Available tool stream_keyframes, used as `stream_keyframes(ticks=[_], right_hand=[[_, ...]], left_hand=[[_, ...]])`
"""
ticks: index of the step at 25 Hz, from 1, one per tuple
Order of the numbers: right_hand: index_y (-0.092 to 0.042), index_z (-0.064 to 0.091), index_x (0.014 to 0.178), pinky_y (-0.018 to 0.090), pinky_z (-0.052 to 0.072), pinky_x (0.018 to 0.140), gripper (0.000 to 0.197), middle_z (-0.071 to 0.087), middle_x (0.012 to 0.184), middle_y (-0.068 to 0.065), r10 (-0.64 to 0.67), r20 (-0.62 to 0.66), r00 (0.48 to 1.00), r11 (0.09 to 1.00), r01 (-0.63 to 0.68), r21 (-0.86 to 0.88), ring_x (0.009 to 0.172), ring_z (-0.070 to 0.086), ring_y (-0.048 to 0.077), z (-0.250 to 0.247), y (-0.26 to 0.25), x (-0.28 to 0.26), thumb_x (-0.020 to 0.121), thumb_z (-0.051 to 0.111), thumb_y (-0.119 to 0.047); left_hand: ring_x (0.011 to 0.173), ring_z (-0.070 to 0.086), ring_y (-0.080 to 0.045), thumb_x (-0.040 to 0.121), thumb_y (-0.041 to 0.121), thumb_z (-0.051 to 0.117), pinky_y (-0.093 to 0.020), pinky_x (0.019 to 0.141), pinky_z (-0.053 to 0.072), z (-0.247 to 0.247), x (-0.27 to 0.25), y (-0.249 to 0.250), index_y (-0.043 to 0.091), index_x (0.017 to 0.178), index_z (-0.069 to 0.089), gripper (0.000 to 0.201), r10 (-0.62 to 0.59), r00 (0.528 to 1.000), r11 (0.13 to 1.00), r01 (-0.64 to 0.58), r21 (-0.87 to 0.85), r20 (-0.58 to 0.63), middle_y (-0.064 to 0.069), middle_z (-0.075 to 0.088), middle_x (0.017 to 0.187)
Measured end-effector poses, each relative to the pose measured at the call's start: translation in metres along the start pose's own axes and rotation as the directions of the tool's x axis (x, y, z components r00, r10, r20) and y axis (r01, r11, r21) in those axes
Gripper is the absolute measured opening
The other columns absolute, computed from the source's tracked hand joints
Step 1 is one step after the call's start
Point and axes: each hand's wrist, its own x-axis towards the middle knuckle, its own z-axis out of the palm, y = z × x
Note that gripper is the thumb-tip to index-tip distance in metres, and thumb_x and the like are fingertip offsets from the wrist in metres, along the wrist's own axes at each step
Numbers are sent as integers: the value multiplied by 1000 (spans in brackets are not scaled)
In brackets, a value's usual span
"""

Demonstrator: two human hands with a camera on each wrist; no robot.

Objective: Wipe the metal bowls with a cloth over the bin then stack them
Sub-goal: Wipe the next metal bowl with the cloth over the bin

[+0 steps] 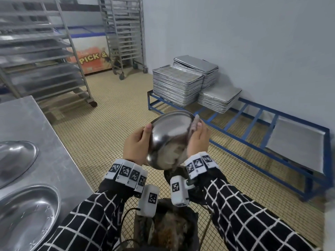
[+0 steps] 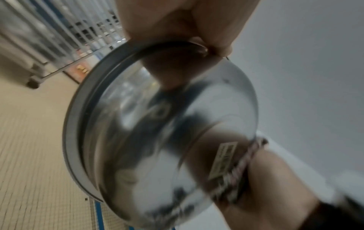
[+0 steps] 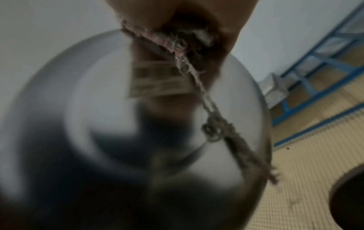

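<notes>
The bin is sitting on the floor right under the wrists. Above it the bowl is being held tilted in mid-air, the left hand pinching its rim, the right hand pressing the cloth to its outside with fingers curled. With only the rim pinched, a hard rub could probably twist the bowl loose into the bin. Two more bowls are waiting near the counter edge at left; open floor ahead, a blue rack beyond.
</notes>
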Motion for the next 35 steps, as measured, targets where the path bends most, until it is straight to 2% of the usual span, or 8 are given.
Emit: stream_keyframes(ticks=[5, 11, 15, 21, 25, 30, 32, 35], right_hand=[[-24, 59, 103, 23, 34, 84, 32, 54, 84, -11, 288, 189, 939, 921, -325, 213, 80, 51, 9, -24, 1, 0, 100, 35, -47], [-19, 59, 85, 29, 43, 70, 39, 62, 84, -2, -107, 259, 960, 982, 142, -121, 84, 59, 18, -27, 7, 24, 96, 36, -49], [-8, 61, 92, 20, 39, 68, 40, 60, 83, -2, -395, 512, 763, 778, 574, -256, 79, 54, 13, -19, -14, 36, 97, 40, -42], [-9, 61, 107, 29, 43, 91, 44, 56, 111, 4, -610, 299, 734, 681, 678, -275, 105, 49, 19, -6, -12, 19, 97, 32, -42], [-14, 56, 127, 40, 29, 111, 39, 50, 131, 6, -745, 313, 589, 455, 792, -406, 125, 42, 25, -1, 2, -20, 97, 40, -33], [-17, 40, 142, 43, 45, 102, 48, 36, 144, 6, -349, 79, 934, 911, 358, -203, 128, 39, 16, -12, 19, 5, 100, 30, -39], [-22, 32, 147, 44, 45, 102, 49, 34, 145, 6, -238, 130, 963, 958, 255, -135, 128, 42, 18, -19, 31, 7, 100, 31, -37], [-24, 26, 149, 36, 46, 101, 52, 28, 148, 4, -396, 222, 891, 871, 441, -216, 131, 37, 17, -16, 31, -19, 99, 39, -30]], left_hand=[[67, 65, -22, 95, 48, 45, -34, 66, 54, -10, 5, -25, 19, 78, 69, 41, -163, 987, 972, 157, -175, -16, -3, 69, 67], [79, 61, -3, 98, 28, 49, -12, 67, 44, -18, 10, -28, 25, 97, 61, 13, 6, 990, 1000, -9, 17, 139, 9, 65, 87], [72, 54, -4, 98, 36, 46, -17, 64, 36, -4, 12, -2, 25, 87, 62, 22, 69, 955, 973, -128, 191, 288, 10, 61, 77], [61, 51, -13, 98, 39, 46, -22, 56, 38, 7, 16, 5, 14, 77, 65, 38, 6, 994, 995, -17, 96, 111, -3, 60, 66], [69, 56, -25, 98, 37, 47, -44, 73, 51, 14, 17, 9, 9, 81, 67, 38, -51, 992, 993, 63, -104, 114, -15, 64, 74], [87, 65, -35, 96, 46, 46, -50, 84, 53, 11, 15, 5, 23, 81, 68, 34, -119, 985, 972, 141, -187, 124, -15, 70, 89], [88, 65, -31, 96, 45, 46, -46, 84, 52, 9, 14, 4, 29, 78, 66, 31, -121, 989, 975, 135, -176, 86, -12, 70, 89], [77, 62, -26, 97, 43, 45, -41, 77, 51, 9, 15, 3, 22, 81, 66, 34, -71, 995, 992, 78, -96, 73, -12, 67, 82]])
